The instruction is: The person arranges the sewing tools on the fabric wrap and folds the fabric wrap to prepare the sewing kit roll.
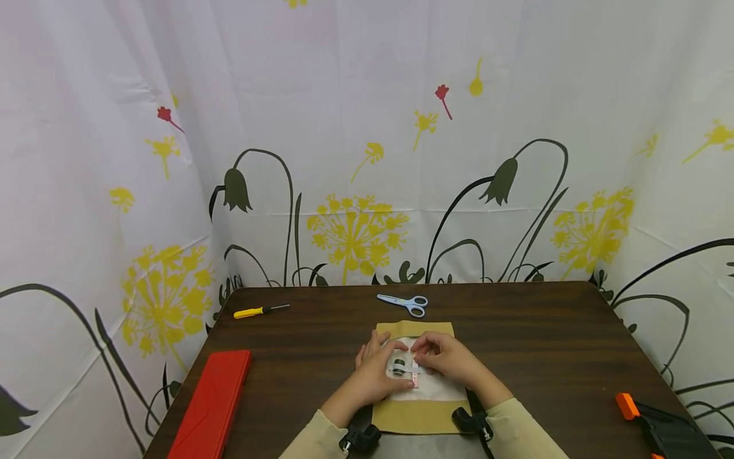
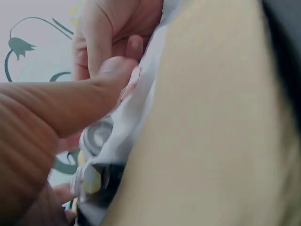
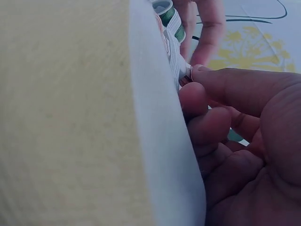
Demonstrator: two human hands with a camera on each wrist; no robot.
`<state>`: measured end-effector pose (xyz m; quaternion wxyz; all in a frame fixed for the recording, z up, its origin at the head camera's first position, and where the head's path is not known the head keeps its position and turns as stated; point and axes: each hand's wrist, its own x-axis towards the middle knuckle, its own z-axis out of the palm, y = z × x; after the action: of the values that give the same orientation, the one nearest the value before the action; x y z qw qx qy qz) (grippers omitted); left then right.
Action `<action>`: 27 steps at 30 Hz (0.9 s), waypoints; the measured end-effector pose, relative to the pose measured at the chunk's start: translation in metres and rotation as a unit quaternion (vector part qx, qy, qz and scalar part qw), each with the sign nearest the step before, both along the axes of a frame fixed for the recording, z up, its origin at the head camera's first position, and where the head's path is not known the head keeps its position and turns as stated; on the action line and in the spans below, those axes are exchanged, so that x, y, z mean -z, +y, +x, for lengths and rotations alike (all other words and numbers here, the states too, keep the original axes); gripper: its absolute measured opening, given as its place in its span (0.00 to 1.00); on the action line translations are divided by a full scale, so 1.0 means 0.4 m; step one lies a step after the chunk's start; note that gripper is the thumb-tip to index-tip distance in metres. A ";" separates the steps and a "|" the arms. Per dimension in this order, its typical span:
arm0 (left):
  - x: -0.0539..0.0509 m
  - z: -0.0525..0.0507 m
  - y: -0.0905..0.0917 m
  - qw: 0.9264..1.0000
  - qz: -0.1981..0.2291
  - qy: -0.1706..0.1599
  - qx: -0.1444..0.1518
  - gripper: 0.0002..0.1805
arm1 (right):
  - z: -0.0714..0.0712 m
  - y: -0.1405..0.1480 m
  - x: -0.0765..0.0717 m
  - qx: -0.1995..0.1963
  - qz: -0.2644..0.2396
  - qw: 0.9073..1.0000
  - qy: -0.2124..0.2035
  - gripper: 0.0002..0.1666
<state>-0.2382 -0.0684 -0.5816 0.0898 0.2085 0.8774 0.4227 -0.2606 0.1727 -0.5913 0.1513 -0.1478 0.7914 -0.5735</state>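
A tan cloth piece (image 1: 421,417) with a white panel (image 1: 438,389) lies spread on the table. On the panel are a dark green thread spool (image 1: 399,366), a white elastic band (image 1: 406,368) and a small red-and-white strip (image 1: 415,380). My left hand (image 1: 373,376) rests over the panel's left side, thumb touching the strip, fingers spread. With thumb and curled fingers, my right hand (image 1: 453,363) pinches the strip's upper end by the band. The right wrist view shows the green spool (image 3: 167,16) beside the band (image 3: 174,52); the left wrist view shows the strip (image 2: 130,85) at my left thumb.
Light blue scissors (image 1: 406,303) lie behind the cloth. A yellow-handled screwdriver (image 1: 252,313) is at the back left, with a red case (image 1: 212,401) at the left edge. A black-and-orange object (image 1: 668,427) lies at the right. A patterned curtain (image 1: 367,127) hangs behind the table.
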 end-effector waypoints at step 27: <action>0.000 -0.013 -0.026 0.996 -0.090 -0.003 -0.001 0.60 | -0.063 0.022 -0.084 0.117 -0.098 0.986 -0.064 0.18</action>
<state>-0.2435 -0.0789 -0.5815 0.1108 0.1973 0.9119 0.3425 -0.2860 0.1817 -0.5579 0.1183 -0.0317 0.7320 -0.6702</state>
